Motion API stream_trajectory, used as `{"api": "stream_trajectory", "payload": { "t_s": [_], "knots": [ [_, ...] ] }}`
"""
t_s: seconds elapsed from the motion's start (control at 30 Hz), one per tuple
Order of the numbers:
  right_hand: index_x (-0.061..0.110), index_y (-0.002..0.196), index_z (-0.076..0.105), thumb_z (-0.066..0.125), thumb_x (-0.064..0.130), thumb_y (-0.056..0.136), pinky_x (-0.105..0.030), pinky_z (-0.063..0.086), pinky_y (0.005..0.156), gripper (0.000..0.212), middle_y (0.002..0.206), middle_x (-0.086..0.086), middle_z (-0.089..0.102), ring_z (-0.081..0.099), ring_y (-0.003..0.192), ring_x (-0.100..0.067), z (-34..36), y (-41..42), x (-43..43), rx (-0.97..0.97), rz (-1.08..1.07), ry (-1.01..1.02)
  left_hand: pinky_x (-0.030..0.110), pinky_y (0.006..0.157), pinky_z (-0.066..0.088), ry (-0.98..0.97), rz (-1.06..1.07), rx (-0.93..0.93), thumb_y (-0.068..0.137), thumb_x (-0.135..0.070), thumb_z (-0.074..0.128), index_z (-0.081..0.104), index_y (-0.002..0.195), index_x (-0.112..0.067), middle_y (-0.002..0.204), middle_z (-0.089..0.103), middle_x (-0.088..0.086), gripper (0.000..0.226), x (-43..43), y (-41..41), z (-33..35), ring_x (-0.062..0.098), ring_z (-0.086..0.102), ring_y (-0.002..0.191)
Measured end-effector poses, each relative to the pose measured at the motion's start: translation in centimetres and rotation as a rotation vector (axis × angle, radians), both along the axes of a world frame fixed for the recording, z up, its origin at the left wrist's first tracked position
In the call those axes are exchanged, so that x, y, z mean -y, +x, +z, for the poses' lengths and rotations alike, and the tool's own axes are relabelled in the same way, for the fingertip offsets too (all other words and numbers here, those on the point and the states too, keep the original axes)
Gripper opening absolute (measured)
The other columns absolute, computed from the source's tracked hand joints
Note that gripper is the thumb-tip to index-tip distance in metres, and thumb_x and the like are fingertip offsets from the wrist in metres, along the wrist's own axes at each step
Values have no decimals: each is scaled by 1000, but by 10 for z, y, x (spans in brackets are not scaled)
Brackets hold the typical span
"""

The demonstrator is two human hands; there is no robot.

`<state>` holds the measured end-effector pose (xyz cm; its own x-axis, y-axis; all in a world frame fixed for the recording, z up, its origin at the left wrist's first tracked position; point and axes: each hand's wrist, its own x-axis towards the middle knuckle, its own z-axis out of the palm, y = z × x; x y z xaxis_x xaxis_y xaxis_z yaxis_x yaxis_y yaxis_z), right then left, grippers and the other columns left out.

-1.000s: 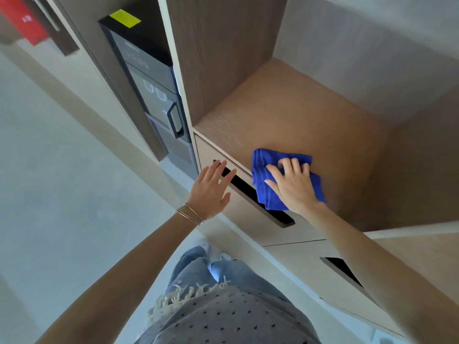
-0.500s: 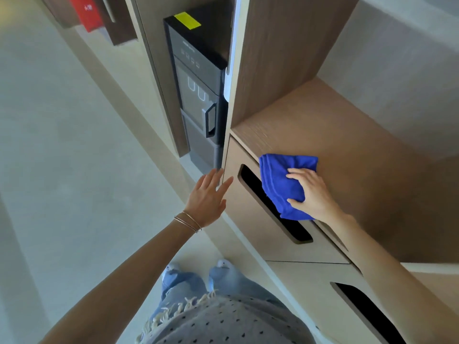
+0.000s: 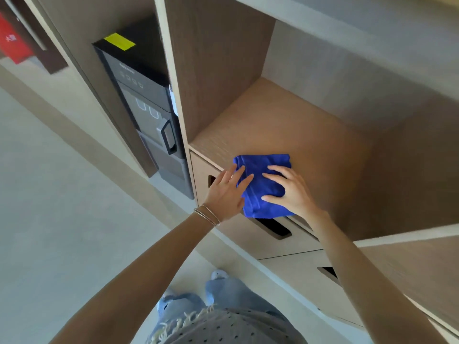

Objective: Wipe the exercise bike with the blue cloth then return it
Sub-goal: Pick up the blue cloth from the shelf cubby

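Both hands now flat, fingers spread, on blue cloth; left hand newly arrived.

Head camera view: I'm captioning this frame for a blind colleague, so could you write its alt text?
Two bare hands, the left hand and right hand, rest flat on a folded blue cloth at the front edge of a light wooden shelf, above pale drawer fronts with dark slot handles. A tall black appliance with a yellow label stands in the niche to the left.
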<state>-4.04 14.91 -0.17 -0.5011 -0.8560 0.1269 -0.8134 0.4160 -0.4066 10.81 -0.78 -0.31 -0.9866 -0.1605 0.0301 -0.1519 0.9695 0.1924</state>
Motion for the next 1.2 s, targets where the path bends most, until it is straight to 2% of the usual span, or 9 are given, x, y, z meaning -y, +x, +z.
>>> {"api": "stream_trajectory", "payload": {
  "t_s": [0.1, 0.2, 0.37, 0.6, 0.7, 0.8, 0.87, 0.97, 1.2],
  "knots": [
    [13, 113, 65, 85, 35, 59, -40, 43, 98, 62, 125, -7, 56, 54, 111, -27, -2, -6, -6, 51, -100, -25, 43, 115, 21, -26, -25, 26, 90, -28, 47, 27, 146, -19, 154, 27, 14, 60, 1, -14, -2, 33, 22, 142],
    [10, 115, 61, 88, 33, 54, -28, 35, 99, 71, 121, -11, 48, 44, 112, -24, -5, -3, -11, 161, -191, -61, 42, 116, 18, -54, -33, 43, 91, -34, 45, 23, 147, -21, 155, 23, 13, 61, 4, -23, -6, 31, 19, 143],
    [11, 132, 48, 88, 33, 52, -26, 26, 105, 93, 132, -6, 46, 38, 123, -21, -8, 0, -20, 237, -84, 31, 43, 117, 16, -53, -52, 48, 91, -36, 46, 24, 147, -20, 156, 22, 13, 62, 3, -28, -7, 31, 16, 145],
    [6, 113, 63, 83, 8, 61, -20, 38, 91, 56, 106, -4, 67, 58, 102, -21, -3, 5, -7, 306, -118, -170, 43, 118, 17, 5, -22, 12, 91, -35, 51, 27, 146, -18, 155, 24, 14, 63, 8, -13, -9, 32, 18, 144],
    [17, 101, 69, 76, 10, 65, -30, 49, 83, 37, 98, 3, 70, 61, 95, -16, 0, 14, 6, 259, -127, -163, 45, 118, 21, 13, 4, -11, 91, -34, 53, 32, 144, -17, 153, 29, 14, 60, 14, 0, -8, 33, 22, 143],
    [25, 105, 68, 73, 18, 68, -22, 44, 80, 38, 99, 5, 70, 62, 94, -14, 3, 22, 23, 262, -130, -112, 48, 115, 27, -1, 62, -26, 89, -32, 56, 39, 141, -17, 149, 37, 15, 57, 23, 22, -5, 35, 30, 139],
    [23, 109, 68, 75, 15, 67, -21, 43, 81, 43, 99, 2, 70, 64, 95, -15, 7, 30, 37, 286, -69, -129, 52, 109, 36, 17, 122, -54, 85, -27, 64, 48, 136, -14, 142, 46, 18, 55, 31, 40, -2, 38, 40, 133],
    [13, 108, 69, 72, 5, 66, -29, 49, 80, 43, 98, -7, 70, 65, 93, -23, 15, 51, 67, 322, 76, -194, 53, 103, 42, 11, 220, -58, 77, -24, 73, 58, 126, -10, 133, 55, 20, 53, 44, 70, -1, 41, 49, 125],
    [6, 106, 69, 68, -11, 63, -29, 47, 85, 46, 104, -12, 69, 64, 97, -26, 23, 121, 154, 369, 470, -153, 54, 104, 38, 35, 527, -41, 76, -23, 74, 61, 121, -9, 131, 57, 19, 49, 72, 170, -2, 41, 47, 127]
  ]
}}
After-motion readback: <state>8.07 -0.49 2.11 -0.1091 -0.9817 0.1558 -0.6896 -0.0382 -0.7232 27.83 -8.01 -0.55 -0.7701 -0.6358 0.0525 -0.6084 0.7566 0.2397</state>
